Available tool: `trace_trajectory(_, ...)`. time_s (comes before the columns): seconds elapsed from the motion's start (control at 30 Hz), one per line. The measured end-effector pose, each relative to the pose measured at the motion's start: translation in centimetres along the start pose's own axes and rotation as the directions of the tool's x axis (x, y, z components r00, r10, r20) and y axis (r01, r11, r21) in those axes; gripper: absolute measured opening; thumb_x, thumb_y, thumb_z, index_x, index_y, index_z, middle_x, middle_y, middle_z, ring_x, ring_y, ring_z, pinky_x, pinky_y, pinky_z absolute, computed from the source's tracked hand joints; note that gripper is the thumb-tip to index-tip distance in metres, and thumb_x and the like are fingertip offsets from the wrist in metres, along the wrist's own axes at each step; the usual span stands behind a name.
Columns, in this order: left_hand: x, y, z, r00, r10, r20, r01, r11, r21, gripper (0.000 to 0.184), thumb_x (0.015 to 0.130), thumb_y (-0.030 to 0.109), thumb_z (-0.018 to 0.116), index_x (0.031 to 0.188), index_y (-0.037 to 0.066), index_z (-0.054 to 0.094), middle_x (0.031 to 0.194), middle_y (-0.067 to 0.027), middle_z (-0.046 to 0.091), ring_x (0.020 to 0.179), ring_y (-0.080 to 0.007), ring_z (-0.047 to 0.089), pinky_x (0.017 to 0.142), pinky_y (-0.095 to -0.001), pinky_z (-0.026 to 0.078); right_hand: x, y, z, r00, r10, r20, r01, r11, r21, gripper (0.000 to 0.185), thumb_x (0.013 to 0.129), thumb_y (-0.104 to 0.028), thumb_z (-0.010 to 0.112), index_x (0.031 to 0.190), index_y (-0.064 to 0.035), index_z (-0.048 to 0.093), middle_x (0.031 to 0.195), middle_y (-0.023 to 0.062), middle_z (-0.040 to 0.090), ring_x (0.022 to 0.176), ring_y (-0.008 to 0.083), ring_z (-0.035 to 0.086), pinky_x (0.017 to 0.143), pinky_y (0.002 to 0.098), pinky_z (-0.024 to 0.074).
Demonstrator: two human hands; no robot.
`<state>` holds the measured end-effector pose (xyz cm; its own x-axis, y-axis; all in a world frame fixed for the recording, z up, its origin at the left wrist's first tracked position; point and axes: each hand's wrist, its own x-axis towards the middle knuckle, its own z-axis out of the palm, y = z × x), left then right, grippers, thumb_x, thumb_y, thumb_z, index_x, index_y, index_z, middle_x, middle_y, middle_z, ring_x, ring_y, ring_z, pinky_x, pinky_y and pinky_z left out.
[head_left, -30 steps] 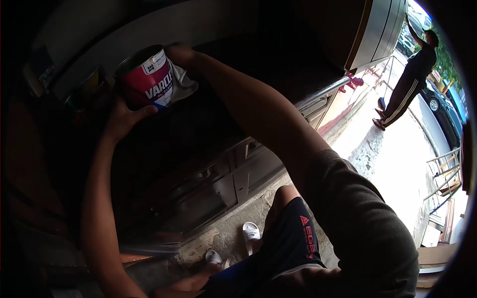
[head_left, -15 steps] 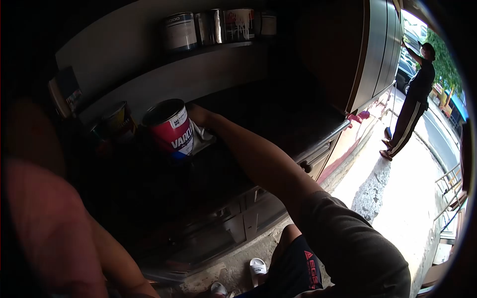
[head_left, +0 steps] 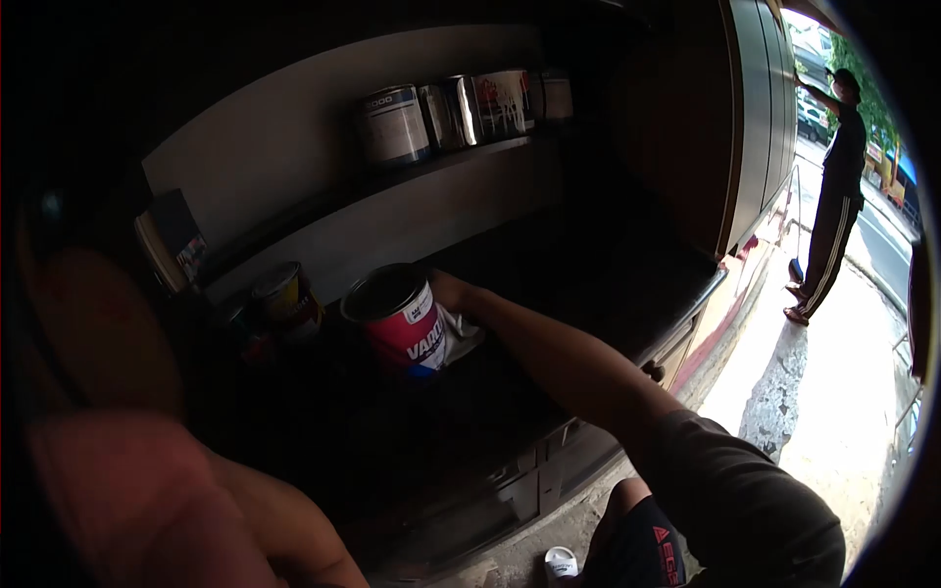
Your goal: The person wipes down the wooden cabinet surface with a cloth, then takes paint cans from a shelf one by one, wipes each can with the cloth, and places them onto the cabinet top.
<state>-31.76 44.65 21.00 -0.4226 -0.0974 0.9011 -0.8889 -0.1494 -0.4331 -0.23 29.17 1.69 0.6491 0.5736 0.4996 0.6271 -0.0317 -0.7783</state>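
Red-labelled can (head_left: pixel 392 333) on dark counter (head_left: pixel 608 284), shelf (head_left: pixel 495 147) behind, sunlit pavement (head_left: pixel 853 421) outside.

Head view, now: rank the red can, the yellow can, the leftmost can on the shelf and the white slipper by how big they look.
1. Red can
2. Yellow can and leftmost shelf can: too alike to rank
3. White slipper, as far as it shows

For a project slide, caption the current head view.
Right hand at a red-labelled can on a dark counter, left hand near the camera, more cans on the shelf.
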Motion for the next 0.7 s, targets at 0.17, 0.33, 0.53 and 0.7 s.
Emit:
trace_trajectory(0.17, 0.5, 0.5, -1.8, 1.0, -0.021, 0.02, 0.021, 1.0, 0.013, 0.042, 0.095, 0.026, 0.045, 0.129, 0.001, 0.038, 0.12, -0.0153, 0.05, 0.107, -0.0223, 0.051, 0.093, -0.0299, 0.042, 0.6, 0.8, -1.4, 0.949, 0.218, 0.226, -0.215, 0.976, -0.039, 0.048, 0.093, -0.029, 0.05, 0.131, 0.0015, 0.053, 0.127, 0.0195, 0.06, 0.109, 0.0271, 0.061, 0.091, 0.0394, 0.0503)
trace_trajectory(0.33, 1.3, 3.6, -3.4, 0.999, -0.005, 0.044, 0.003, 0.999, 0.033, 0.042, 0.094, 0.025, 0.046, 0.129, 0.001, 0.04, 0.119, -0.015, 0.052, 0.107, -0.022, 0.052, 0.093, -0.0297, 0.042, 0.1, -1.0, -1.9, 0.959, 0.181, 0.218, -0.18, 0.983, -0.024, 0.046, 0.097, -0.022, 0.047, 0.138, 0.0001, 0.047, 0.128, 0.0191, 0.059, 0.11, 0.0274, 0.062, 0.09, 0.0389, 0.0533)
trace_trajectory(0.53, 2.0, 5.9, -3.9, 0.995, -0.047, 0.093, 0.036, 0.993, 0.113, 0.042, 0.094, 0.024, 0.049, 0.129, 0.001, 0.041, 0.118, -0.0148, 0.054, 0.106, -0.0217, 0.054, 0.094, -0.0295, 0.042, 0.5, -0.6, -1.6, 0.951, 0.219, 0.216, -0.239, 0.968, 0.072, 0.044, 0.091, -0.02, 0.053, 0.127, 0.0052, 0.057, 0.121, 0.0221, 0.062, 0.104, 0.0259, 0.063, 0.089, 0.0414, 0.0519)
trace_trajectory(0.7, 1.7, 6.0, -3.9, 0.991, -0.077, 0.112, 0.056, 0.982, 0.178, 0.042, 0.094, 0.023, 0.051, 0.129, 0.001, 0.043, 0.118, -0.0146, 0.056, 0.105, -0.0214, 0.055, 0.094, -0.0293, 0.042, 1.1, 0.2, -1.6, 0.934, 0.299, 0.193, -0.299, 0.954, -0.03, 0.046, 0.089, -0.014, 0.055, 0.131, 0.0049, 0.054, 0.123, 0.0219, 0.061, 0.105, 0.0262, 0.061, 0.093, 0.0396, 0.05)
